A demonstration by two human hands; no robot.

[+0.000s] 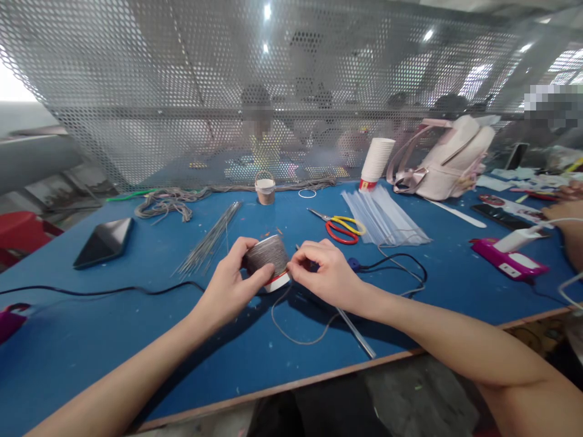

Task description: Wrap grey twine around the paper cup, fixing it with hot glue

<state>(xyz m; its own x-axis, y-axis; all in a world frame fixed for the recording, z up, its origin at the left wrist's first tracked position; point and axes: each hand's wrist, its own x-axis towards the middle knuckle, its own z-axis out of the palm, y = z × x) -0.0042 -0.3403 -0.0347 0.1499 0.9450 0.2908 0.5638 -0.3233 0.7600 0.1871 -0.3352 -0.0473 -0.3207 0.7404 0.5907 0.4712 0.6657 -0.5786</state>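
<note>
A paper cup (pixel 277 282) lies tipped on its side, wound with grey cord (pixel 266 254) over most of its wall; a white and red band shows at one end. My left hand (pixel 234 276) is closed around the wound cup, thumb pressed on the cord. At the cup's right edge, my right hand (pixel 330 273) makes a pinch with thumb and fingertips; what sits between them is hidden. A loose loop of cord (pixel 303 343) hangs below the cup and passes under my right hand. A clear glue stick (pixel 357 335) lies below my right wrist.
Scissors (pixel 345 229), clear plastic strips (pixel 385 215), stacked paper cups (pixel 378 161) and a small basket (pixel 265 190) lie beyond my hands. Wire stems (pixel 212 237) and a tablet (pixel 104 243) are leftward. A backpack (pixel 455 161) and power strip (pixel 510 258) stand right, near another person's arm.
</note>
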